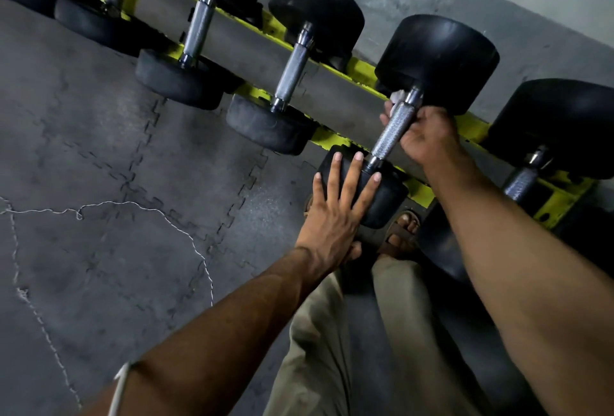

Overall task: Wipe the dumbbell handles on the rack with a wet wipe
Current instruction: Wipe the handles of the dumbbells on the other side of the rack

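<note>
The knurled handle of the dumbbell is being gripped by the right hand. Its fingers are being curled round the bar from underneath, and a white scrap of the wet wipe is being pinched against the steel at the upper end, just below the far head. The near head is being steadied by the left hand, whose fingers are being laid straight and spread flat on the rubber, with nothing being held.

For a good job here, by the look of it, the wipe is best being drawn the whole length of the bar, collar to collar. It should be twisted round as it goes, so that the grooves of the knurling are being reached on the underside too. The flat left hand is probably being needed to stop the weight rolling in its cradle.

The dumbbell is being carried across the yellow rails of the rack, between a neighbouring handle on the left and another handle on the right. The bar is being shown as bright chrome, cross-hatched in the middle and smooth at the collars, and the heads as round, matt black rubber. How much of the wipe is being hidden inside the fist cannot be told.
</note>
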### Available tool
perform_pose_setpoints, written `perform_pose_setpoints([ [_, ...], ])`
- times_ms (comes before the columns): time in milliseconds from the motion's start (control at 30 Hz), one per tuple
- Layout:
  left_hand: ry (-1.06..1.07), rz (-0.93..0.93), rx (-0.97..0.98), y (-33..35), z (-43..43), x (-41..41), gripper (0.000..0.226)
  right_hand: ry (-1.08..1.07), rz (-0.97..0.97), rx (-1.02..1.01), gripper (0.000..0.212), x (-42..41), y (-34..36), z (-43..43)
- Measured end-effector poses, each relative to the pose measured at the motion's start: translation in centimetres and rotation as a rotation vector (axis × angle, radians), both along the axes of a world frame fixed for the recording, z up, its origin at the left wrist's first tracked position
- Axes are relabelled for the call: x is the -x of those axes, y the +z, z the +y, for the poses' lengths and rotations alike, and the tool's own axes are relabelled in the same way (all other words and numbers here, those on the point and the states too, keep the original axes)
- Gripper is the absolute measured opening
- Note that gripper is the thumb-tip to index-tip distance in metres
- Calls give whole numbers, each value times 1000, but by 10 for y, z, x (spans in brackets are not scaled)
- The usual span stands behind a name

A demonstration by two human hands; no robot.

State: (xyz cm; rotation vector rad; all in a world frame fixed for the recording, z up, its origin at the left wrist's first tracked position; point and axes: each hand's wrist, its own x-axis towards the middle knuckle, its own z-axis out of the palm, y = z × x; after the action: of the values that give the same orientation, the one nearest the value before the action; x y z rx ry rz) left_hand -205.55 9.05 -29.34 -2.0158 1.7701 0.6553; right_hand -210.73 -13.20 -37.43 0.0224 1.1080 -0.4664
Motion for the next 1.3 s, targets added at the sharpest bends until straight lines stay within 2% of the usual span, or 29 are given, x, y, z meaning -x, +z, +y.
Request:
perform_pose_setpoints([
  [200,7,5,5,1,2,0,145,63,323,281,20,14,3,38],
  [333,3,6,15,-1,-1,-1,145,-9,459,311,14,9,5,13],
  [400,13,21,7,-1,1,-2,143,140,594,450,10,17,-2,38],
  [467,10,16,6,-1,3,-2,141,454,724,603,10,31,4,83],
  [500,8,12,7,-1,3,-2,141,556,734,639,8,35,10,97],
  [533,9,11,6,0,2,-2,141,567,736,626,7,34,15,98],
  [600,9,6,18,0,0,-3,142,459,796,549,13,20,11,69],
  [700,2,2,32,-1,0,-5,143,336,813,603,21,12,-14,29],
  [767,4,9,29,-2,3,-6,145,444,812,625,11,19,-10,56],
  [833,-2,1,31,-3,4,-5,146,620,751,645,11,30,11,91],
  [867,-2,3,35,-3,4,-4,147,636,732,637,13,31,15,93],
  [967,-5,3,52,-4,0,-4,146,458,844,611,15,20,14,50],
  [1067,-9,0,53,-6,1,-4,146,397,978,845,14,15,12,27],
  [1200,-18,-2,41,-5,6,-2,145,609,1087,1237,11,23,23,72],
  [1300,-20,1,44,-5,2,-3,146,731,1166,1521,18,24,26,57],
])
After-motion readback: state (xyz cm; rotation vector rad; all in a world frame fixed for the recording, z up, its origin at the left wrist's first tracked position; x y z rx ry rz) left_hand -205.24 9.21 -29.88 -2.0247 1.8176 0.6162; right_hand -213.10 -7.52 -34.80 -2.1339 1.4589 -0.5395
